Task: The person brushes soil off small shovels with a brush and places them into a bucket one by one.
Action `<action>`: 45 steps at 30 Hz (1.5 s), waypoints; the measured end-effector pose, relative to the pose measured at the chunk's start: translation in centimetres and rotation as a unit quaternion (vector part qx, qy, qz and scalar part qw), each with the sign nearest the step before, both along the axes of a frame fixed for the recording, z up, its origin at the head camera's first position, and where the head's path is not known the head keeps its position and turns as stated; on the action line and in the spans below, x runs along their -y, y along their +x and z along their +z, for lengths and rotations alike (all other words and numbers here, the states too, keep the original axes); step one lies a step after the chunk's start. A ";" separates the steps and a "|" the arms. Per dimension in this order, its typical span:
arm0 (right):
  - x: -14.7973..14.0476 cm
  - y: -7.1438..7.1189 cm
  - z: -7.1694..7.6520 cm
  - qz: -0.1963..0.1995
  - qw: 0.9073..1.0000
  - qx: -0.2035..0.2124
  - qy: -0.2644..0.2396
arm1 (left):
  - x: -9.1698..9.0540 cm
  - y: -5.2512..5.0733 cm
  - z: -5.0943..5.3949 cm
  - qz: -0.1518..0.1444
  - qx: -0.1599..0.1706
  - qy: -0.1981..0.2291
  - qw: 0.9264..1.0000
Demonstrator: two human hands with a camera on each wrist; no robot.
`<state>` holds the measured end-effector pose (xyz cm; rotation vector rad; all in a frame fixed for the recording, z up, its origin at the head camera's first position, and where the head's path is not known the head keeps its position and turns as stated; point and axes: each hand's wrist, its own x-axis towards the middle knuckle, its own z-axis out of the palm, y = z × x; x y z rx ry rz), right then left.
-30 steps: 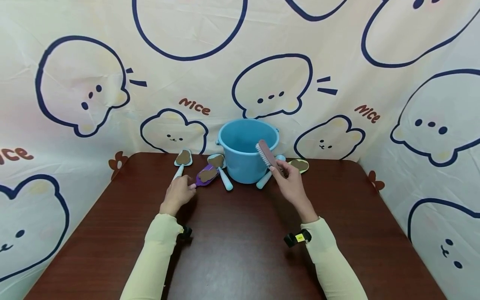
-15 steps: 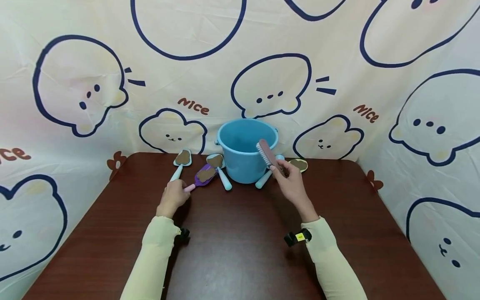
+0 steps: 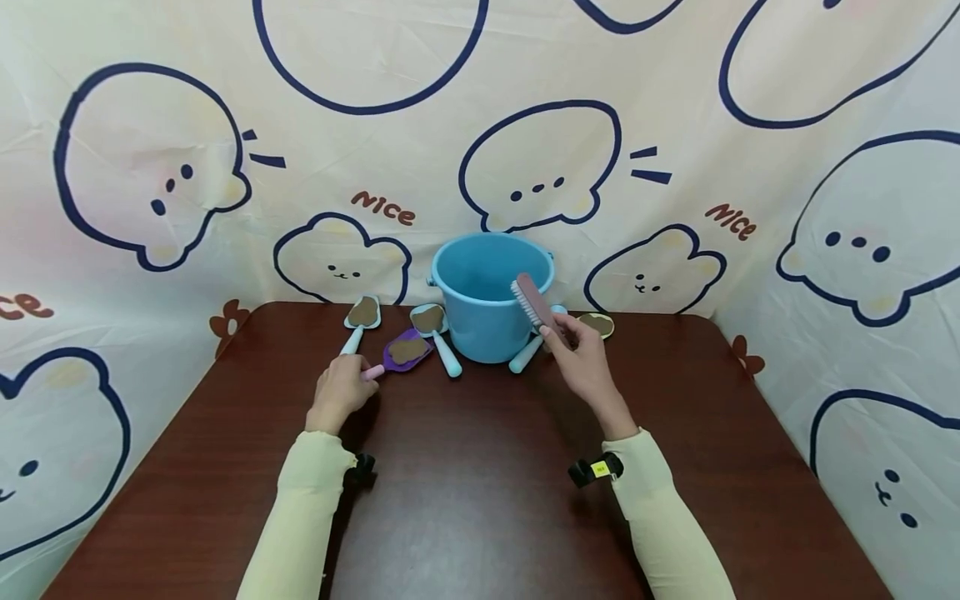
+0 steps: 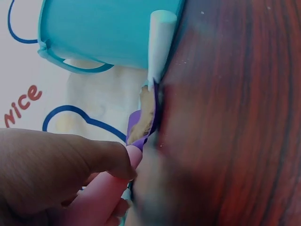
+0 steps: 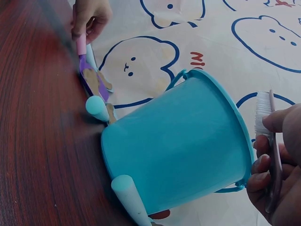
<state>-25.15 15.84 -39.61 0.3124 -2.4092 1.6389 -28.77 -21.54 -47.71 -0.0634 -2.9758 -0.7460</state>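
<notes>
With 12 o'clock pointing away from you across the tabletop, your left hand [image 3: 341, 393] has its fingers wrapped around the pink rounded handle [image 4: 101, 195] of a purple plastic scoop [image 5: 103, 93], which points toward 2 o'clock and has a brown patch [image 3: 407, 351] on its blade. Your right hand [image 3: 583, 367] pinches a mauve-backed brush with white bristles [image 3: 531, 302] between thumb and fingers; it slants up toward 11 o'clock, its bristles facing the bucket side. In the right wrist view it is just beside the rim, with a narrow gap between.

Next outward, a sky-blue plastic bucket [image 3: 487, 329] stands upright between your hands, toward the far edge. Taking the bucket as the clock's centre, the purple scoop is at 8 o'clock. Also near 8 o'clock, closer in, is a pale-blue scoop with a thick handle [image 3: 447, 357], brown on its blade. At 9 o'clock is another pale-blue scoop [image 3: 352, 340], its handle running down to your left hand; you cannot tell whether they touch. A third pale-blue handle [image 3: 527, 354] shows at 5 o'clock, partly behind the brush. A lime-rimmed scoop [image 3: 607, 333] with a brown centre lies at 3 o'clock, partly hidden by your right hand.

All rest on a dark reddish-brown wood-grained tabletop [image 3: 465, 500]. Beyond, a cream cloth backdrop [image 3: 427, 158] carries navy bear outlines.
</notes>
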 end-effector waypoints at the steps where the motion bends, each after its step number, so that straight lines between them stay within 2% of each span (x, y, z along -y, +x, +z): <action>1: 0.0 0.0 0.1 0.001 1.000 -0.001 0.001 | 0.0 0.0 0.2 0.000 -0.001 0.000 1.000; 8: -0.1 0.0 0.5 0.003 1.000 -0.010 -0.001 | 0.1 0.1 1.2 -0.015 -0.002 0.002 1.000; 14: -0.2 0.1 0.4 0.007 1.000 -0.019 0.000 | 0.1 0.7 2.2 -0.033 0.004 0.009 0.999; 20: 0.1 0.1 0.7 0.009 1.000 -0.021 0.013 | 0.2 1.2 3.7 -0.036 0.004 0.010 0.999; 27: -0.8 -1.8 -1.9 -0.006 1.000 -0.019 0.006 | -0.5 1.8 4.5 -0.048 -0.019 0.008 0.999; 31: -0.9 -2.0 -2.2 -0.004 1.000 -0.029 0.001 | -1.1 2.2 5.0 -0.053 -0.037 0.001 0.998; 36: -0.8 -1.7 -2.5 -0.002 1.000 -0.027 0.001 | -2.3 2.8 5.3 -0.084 -0.049 -0.010 0.995; 40: -0.6 -1.7 -2.5 0.000 1.000 -0.023 0.003 | -3.2 3.0 5.5 -0.105 -0.071 -0.016 0.992; 45: -0.6 -1.8 -2.3 0.000 0.999 -0.034 0.006 | -4.2 3.0 5.7 -0.141 -0.068 0.007 0.988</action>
